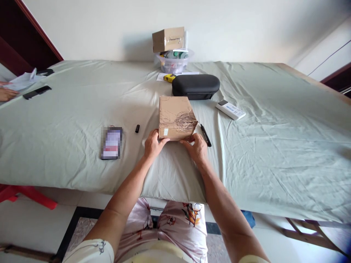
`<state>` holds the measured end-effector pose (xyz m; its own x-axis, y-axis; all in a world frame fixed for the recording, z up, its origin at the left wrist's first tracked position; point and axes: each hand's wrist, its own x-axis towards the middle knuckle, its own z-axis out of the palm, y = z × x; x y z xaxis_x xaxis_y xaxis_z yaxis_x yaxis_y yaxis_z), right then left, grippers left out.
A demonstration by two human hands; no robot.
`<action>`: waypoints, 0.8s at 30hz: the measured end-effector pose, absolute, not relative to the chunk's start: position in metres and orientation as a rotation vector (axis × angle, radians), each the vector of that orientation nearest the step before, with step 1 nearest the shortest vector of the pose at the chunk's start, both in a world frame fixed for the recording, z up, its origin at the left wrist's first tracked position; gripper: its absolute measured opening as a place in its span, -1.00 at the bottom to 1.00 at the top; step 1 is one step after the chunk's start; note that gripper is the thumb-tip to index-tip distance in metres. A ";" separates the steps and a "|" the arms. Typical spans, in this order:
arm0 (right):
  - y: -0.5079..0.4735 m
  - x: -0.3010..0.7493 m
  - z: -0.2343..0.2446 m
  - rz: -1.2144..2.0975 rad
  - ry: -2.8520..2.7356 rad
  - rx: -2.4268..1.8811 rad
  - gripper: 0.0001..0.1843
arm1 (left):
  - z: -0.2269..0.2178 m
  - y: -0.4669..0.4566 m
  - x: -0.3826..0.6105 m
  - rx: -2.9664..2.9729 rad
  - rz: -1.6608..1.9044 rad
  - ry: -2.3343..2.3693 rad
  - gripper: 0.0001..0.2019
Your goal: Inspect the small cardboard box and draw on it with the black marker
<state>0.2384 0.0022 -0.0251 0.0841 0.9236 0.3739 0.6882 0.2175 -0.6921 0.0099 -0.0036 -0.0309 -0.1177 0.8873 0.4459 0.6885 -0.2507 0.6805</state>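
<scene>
A brown cardboard box (175,111) with dark scribbles sits on the cloth-covered table in front of me. My left hand (154,144) grips its near left corner, the thumb along the lower front edge. At the near right corner, my right hand (197,147) holds the same box, thumb and fingers bent against it. Just right of that hand lies a black marker (205,136). Its small black cap (137,128) seems to be the piece lying left of the box. The fingers behind the box are partly hidden.
A smartphone (112,143) lies to the left. Behind the box are a black zippered case (196,86), a yellow tape measure (169,77) and a plastic basin (172,65) topped by another carton (168,39). A white device (230,110) rests rightward. Another person's hand (8,94) holds papers at far left.
</scene>
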 end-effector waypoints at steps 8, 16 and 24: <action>-0.004 0.240 -0.014 0.419 -1.704 -1.486 -0.43 | -0.024 -0.002 0.000 1.927 1.290 1.669 -0.81; -0.004 0.235 -0.015 0.528 -1.594 -1.397 -0.29 | -0.020 -0.008 -0.001 1.725 1.486 1.803 -0.37; -0.002 0.228 -0.028 0.571 -1.651 -1.354 0.03 | -0.027 -0.008 0.004 1.791 1.523 1.681 -0.25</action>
<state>0.2284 -0.0015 -0.0280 0.0027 0.9380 0.3467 0.5232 0.2941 -0.7998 0.0037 -0.0080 -0.0266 -0.2127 0.8407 0.4979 0.5785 -0.3023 0.7576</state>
